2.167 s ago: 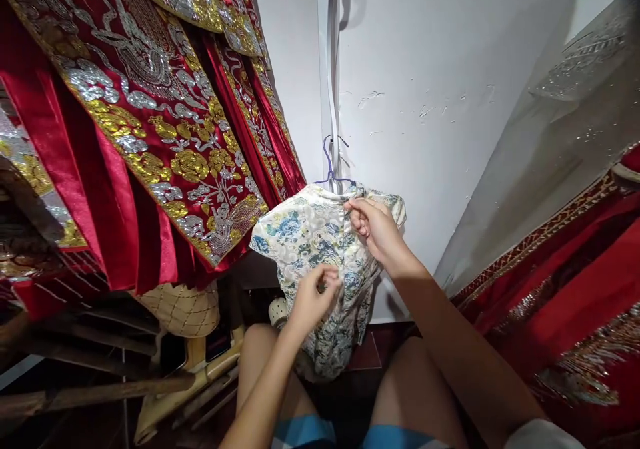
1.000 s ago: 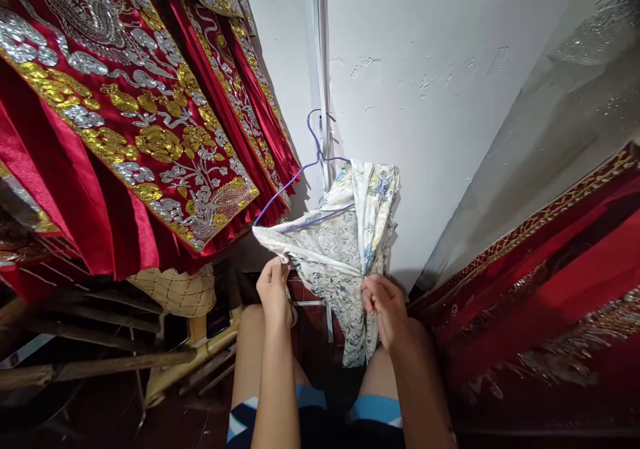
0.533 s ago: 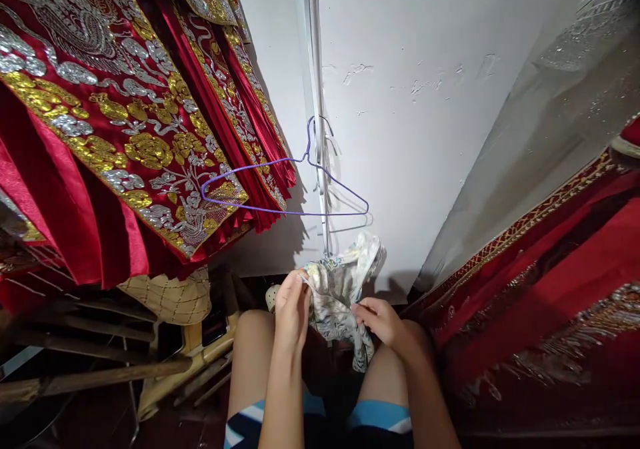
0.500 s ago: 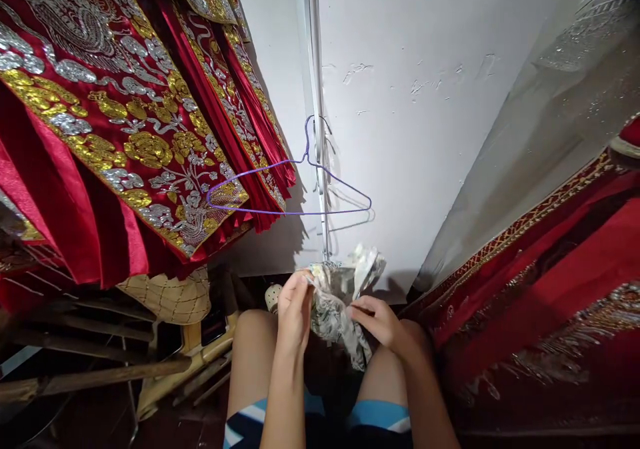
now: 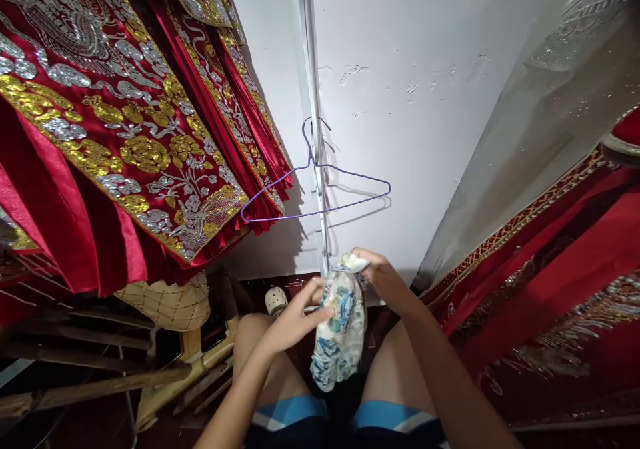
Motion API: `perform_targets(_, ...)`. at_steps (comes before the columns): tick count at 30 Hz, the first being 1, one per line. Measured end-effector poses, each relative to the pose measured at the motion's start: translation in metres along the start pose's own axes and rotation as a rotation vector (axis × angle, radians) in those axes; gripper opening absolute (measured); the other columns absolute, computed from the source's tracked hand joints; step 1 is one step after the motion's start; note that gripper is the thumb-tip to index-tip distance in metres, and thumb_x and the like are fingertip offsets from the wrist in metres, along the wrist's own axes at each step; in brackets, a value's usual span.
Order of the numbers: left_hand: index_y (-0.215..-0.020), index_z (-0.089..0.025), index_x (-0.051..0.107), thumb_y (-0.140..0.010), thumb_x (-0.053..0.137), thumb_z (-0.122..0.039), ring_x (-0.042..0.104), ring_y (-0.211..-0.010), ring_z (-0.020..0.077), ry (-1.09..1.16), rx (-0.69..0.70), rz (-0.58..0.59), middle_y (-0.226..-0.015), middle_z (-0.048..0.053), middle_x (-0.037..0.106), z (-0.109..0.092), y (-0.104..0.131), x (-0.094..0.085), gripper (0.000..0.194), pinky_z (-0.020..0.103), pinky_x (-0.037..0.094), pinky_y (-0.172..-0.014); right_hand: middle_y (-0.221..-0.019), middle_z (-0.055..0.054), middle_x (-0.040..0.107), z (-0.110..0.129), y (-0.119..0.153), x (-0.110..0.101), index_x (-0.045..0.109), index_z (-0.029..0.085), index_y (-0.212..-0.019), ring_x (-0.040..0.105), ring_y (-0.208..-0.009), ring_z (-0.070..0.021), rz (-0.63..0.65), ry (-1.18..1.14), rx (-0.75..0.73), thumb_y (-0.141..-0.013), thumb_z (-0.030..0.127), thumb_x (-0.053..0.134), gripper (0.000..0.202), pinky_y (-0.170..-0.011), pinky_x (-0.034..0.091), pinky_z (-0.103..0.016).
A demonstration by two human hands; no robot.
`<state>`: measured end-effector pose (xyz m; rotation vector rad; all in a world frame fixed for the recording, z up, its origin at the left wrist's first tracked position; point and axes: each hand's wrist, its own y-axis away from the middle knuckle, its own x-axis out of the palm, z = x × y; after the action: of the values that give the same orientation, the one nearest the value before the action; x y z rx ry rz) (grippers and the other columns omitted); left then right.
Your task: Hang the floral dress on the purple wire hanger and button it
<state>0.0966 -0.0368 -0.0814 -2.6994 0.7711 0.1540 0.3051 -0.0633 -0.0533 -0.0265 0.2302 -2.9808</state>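
A white garment with a blue, green and yellow floral print point(image 5: 340, 322) hangs bunched and gathered between my knees. My right hand point(image 5: 385, 279) pinches its upper right edge. At its left side, my left hand point(image 5: 303, 312) has the thumb on the front of the fabric and the fingers at the edge, partly hidden. Beyond both hands, an unloaded purple wire hanger point(image 5: 315, 217) hangs tilted from a metal rail point(image 5: 313, 69) on the wall.
Red costumes with gold and silver sequins point(image 5: 145, 152) hang at the left. Red beaded fabric point(image 5: 565, 262) fills the right side. Wooden poles point(image 5: 100, 379) and a bamboo frame point(image 5: 200, 369) stand lower left. A pale perforated shoe point(image 5: 276, 299) is on the floor.
The garment has been turned, so its floral print faces me and it hangs longer. My right hand has risen to its top; my left has shifted lower. The hanger has swung rightward and tilted.
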Motion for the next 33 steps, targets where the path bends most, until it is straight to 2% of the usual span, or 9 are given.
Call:
perform_targets(3,-0.105,-0.021,0.073,-0.091,0.063,-0.042,0.066,-0.089,0.0251,0.000,-0.200,0.395,-0.090,0.007,0.070,0.000,0.014,-0.010,0.027,0.033,0.053,-0.081,-0.079,-0.001,0.069,0.021,-0.018,-0.013,0.071,0.020,-0.085,0.061,-0.072,-0.0177,-0.066,0.083,-0.088,-0.079,0.017,0.052,0.020,-0.067,0.046,-0.027)
perform_targets(6,-0.076,-0.019,0.072,-0.089,0.064,-0.045,0.058,-0.064,0.0189,-0.174,-0.263,0.503,-0.071,0.003,0.066,-0.004,0.026,-0.027,0.029,0.025,0.045,-0.059,-0.095,-0.005,0.073,0.031,-0.047,-0.028,0.074,0.020,-0.095,0.065,-0.090,-0.0225,-0.240,0.233,-0.274,-0.072,0.013,0.052,0.033,-0.078,0.049,-0.031)
perform_targets(10,-0.067,-0.021,0.069,-0.085,0.066,-0.046,0.054,-0.055,0.0183,-0.487,-0.187,0.286,-0.062,0.002,0.063,-0.013,0.021,-0.071,0.031,0.025,0.041,-0.054,-0.113,-0.009,0.072,0.031,-0.095,-0.048,0.072,0.018,-0.108,0.063,-0.108,-0.0244,-0.524,0.397,-0.435,-0.077,0.019,0.054,0.036,-0.092,0.047,-0.035)
perform_targets(14,-0.062,-0.023,0.064,-0.094,0.047,-0.051,0.059,-0.065,0.0234,-0.903,-0.092,0.118,-0.063,0.005,0.064,-0.026,-0.003,-0.119,0.046,0.033,0.047,-0.077,-0.083,-0.006,0.073,0.027,-0.124,-0.064,0.072,0.016,-0.081,0.063,-0.082,-0.0232,-0.422,0.591,-0.307,-0.083,0.029,0.052,0.024,-0.077,0.047,-0.032)
perform_targets(17,-0.071,-0.023,0.068,-0.097,0.036,-0.052,0.065,-0.093,0.0289,-1.019,-0.067,0.077,-0.091,0.011,0.074,-0.035,-0.021,-0.141,0.050,0.039,0.044,-0.095,-0.059,0.001,0.059,0.031,-0.125,-0.075,0.063,0.018,-0.062,0.053,-0.064,-0.0178,-0.424,0.614,-0.273,-0.079,0.033,0.060,0.024,-0.063,0.039,-0.027)
perform_targets(21,-0.073,-0.020,0.069,-0.092,0.043,-0.059,0.060,-0.116,0.0329,-0.964,-0.024,-0.062,-0.124,0.015,0.068,-0.048,-0.039,-0.148,0.051,0.039,0.042,-0.101,-0.049,0.006,0.036,0.043,-0.119,-0.079,0.043,0.021,-0.049,0.036,-0.053,-0.0111,-0.472,0.658,-0.183,-0.075,0.035,0.063,0.036,-0.053,0.025,-0.026)
perform_targets(25,-0.070,-0.019,0.064,-0.085,0.054,-0.062,0.065,-0.094,0.0293,-0.940,-0.022,-0.266,-0.102,0.013,0.072,-0.059,-0.053,-0.145,0.047,0.036,0.047,-0.086,-0.049,0.007,0.034,0.044,-0.114,-0.073,0.037,0.022,-0.050,0.034,-0.050,-0.0101,-0.419,0.613,-0.155,-0.075,0.032,0.059,0.034,-0.051,0.022,-0.026)
perform_targets(30,-0.059,-0.021,0.057,-0.077,0.056,-0.066,0.057,-0.057,0.0227,-1.022,-0.244,-0.159,-0.058,0.005,0.060,-0.052,-0.071,-0.146,0.049,0.032,0.042,-0.057,-0.049,0.007,0.032,0.037,-0.111,-0.069,0.034,0.023,-0.050,0.032,-0.049,-0.0102,-0.411,0.607,-0.152,-0.075,0.032,0.056,0.035,-0.051,0.021,-0.026)
perform_targets(33,-0.072,-0.019,0.064,-0.070,0.065,-0.059,0.063,-0.066,0.0261,-1.028,-0.176,-0.206,-0.074,0.009,0.068,-0.045,-0.074,-0.147,0.040,0.034,0.047,-0.062,-0.049,0.007,0.030,0.035,-0.110,-0.069,0.034,0.024,-0.050,0.030,-0.050,-0.0104,-0.412,0.610,-0.149,-0.076,0.032,0.057,0.036,-0.052,0.022,-0.026)
